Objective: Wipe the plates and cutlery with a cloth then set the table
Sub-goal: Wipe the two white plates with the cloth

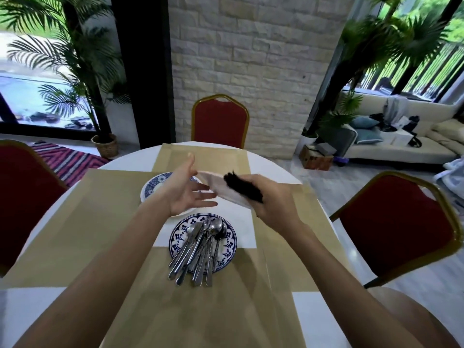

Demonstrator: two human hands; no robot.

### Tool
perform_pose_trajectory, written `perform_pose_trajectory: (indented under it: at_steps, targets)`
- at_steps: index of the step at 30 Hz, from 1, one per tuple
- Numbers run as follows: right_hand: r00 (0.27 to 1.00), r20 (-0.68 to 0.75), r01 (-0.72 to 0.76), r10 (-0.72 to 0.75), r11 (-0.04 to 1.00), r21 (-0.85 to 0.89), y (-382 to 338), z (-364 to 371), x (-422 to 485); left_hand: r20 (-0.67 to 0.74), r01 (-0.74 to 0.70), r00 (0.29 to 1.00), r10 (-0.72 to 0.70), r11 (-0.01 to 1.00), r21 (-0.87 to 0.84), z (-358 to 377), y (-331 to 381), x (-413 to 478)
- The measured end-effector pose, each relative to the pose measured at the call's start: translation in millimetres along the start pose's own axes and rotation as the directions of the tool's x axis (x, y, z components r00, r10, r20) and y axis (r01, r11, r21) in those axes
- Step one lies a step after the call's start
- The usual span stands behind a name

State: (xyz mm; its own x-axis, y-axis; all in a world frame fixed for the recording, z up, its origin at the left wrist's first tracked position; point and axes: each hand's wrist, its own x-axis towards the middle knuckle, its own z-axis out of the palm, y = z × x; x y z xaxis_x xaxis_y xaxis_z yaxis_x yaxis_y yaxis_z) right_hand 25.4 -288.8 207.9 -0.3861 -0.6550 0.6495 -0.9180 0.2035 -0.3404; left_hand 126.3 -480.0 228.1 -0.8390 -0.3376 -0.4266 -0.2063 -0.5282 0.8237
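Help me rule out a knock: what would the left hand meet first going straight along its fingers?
Probably the plate the right hand holds with the dark cloth, just past the left hand; depth is unclear.

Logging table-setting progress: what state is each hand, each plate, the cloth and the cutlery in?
left hand: open, fingers spread.
right hand: grips cloth against lifted plate.
cloth: bunched.
lifted plate: tilted, off table.
patterned plate: on table, holding cutlery.
cutlery: piled, handles overhanging rim.
far plate: on table.

A red chair (219, 121) stands before a stone wall (251, 59), between potted palm (104, 144) and sofa (401, 149).
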Motion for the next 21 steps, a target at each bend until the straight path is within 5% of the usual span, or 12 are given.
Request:
perform_pose_trajectory:
  at_steps: [5, 9, 11, 14, 21]
  targets:
    - [0.901, 0.028, 0.429, -0.433, 0.878, -0.212, 0.5, 17.9, -12.1, -0.149, 0.004, 0.989, 0.015, 0.993, 0.122, 7.9, -20.6, -7.8]
    - [0.849, 0.174, 0.528, -0.499, 0.812, -0.247, 4.1, 24.1, -23.9, -0.211, -0.097, 0.967, 0.141, 0.974, 0.204, 2.1, -43.8, 2.2]
    - [0.841, 0.363, 0.464, -0.401, 0.880, -0.104, 9.4, 22.9, -30.7, -0.236, -0.183, 0.940, 0.246, 0.949, 0.258, -1.7, -48.0, 2.6]
    - [0.754, 0.642, 0.153, -0.141, 0.987, 0.037, 20.2, 9.3, -36.9, -0.208, -0.293, 0.891, 0.403, 0.861, 0.415, -9.4, -49.8, 1.1]
    - [0.644, 0.714, -0.005, 0.274, 0.935, -0.354, 63.7, 4.6, -14.1, -0.070, -0.354, 0.899, 0.432, 0.811, 0.465, -13.1, -59.3, -0.8]
